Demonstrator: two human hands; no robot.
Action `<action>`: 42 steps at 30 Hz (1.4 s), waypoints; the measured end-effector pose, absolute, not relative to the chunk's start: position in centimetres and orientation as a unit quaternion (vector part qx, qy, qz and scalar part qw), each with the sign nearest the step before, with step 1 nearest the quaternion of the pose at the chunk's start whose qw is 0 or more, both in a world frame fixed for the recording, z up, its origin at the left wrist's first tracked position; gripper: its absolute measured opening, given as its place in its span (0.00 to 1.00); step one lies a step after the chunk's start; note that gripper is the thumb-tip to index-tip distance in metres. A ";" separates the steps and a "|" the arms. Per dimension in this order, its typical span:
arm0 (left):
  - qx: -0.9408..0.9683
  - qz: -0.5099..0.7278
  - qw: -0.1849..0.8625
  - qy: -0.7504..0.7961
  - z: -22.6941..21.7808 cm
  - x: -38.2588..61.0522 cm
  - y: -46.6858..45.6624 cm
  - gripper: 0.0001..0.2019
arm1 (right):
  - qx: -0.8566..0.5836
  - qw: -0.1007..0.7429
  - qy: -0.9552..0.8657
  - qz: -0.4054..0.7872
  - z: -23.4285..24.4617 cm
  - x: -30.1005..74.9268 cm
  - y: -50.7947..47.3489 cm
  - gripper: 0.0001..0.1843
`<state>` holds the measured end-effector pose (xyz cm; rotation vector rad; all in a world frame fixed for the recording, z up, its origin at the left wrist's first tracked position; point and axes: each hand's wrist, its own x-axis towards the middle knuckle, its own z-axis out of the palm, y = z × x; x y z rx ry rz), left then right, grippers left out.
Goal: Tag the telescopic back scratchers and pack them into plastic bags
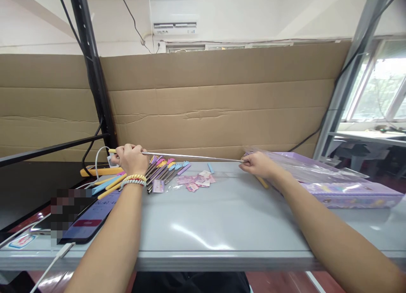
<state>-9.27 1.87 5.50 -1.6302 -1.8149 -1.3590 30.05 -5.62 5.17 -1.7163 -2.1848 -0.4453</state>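
A thin silver telescopic back scratcher [193, 157] is stretched out nearly level above the table. My left hand [130, 157] is closed round its yellow-handled end. At the other end, my right hand [256, 164] pinches the tip, which the fingers mostly hide. Between the hands, nearer the left, lies a pile of back scratchers [165, 169] with small hand-shaped heads in blue, yellow, pink and purple. Several yellow and blue handles [111, 185] stick out by my left wrist. Small pink printed cards [198, 181] are scattered beside the pile. Under my right hand lies a yellow stick [262, 182].
On the right stands a purple patterned box [355, 195] with clear plastic wrap [317, 168] over it. A lit phone [91, 219] and white cables lie at the left. A cardboard sheet [215, 102] backs the grey table [228, 225], between metal posts.
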 end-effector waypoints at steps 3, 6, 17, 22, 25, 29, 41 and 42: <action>-0.542 -0.514 0.200 -0.635 5.5 -9.1 2.0 0.10 | -0.614 0.181 -0.746 -0.181 5.0 29.6 -6.1 0.14; -0.526 -0.526 0.217 -0.632 5.2 -9.2 2.4 0.11 | -0.615 0.249 -0.708 -0.242 5.2 29.1 -6.7 0.14; -0.495 -0.531 0.235 -0.646 5.6 -9.8 2.0 0.09 | -0.590 0.356 -0.694 -0.208 5.8 29.6 -7.4 0.24; -0.506 -0.532 0.222 -0.642 5.7 -10.1 2.2 0.08 | -0.590 0.362 -0.688 -0.219 6.0 29.6 -7.5 0.24; -0.510 -0.524 0.213 -0.648 5.7 -10.1 2.2 0.09 | -0.589 0.367 -0.687 -0.217 6.0 29.6 -7.6 0.24; -0.538 -0.472 0.212 -0.666 5.9 -9.7 2.0 0.11 | -0.599 0.385 -0.662 -0.232 5.9 29.6 -7.6 0.24; -0.679 -0.245 0.161 -0.673 7.0 -8.5 1.2 0.14 | -0.498 0.639 -0.400 -0.428 6.1 31.0 -6.5 0.24; -0.677 -0.254 0.157 -0.673 6.9 -8.2 1.1 0.15 | -0.493 0.678 -0.371 -0.400 6.2 30.8 -6.5 0.27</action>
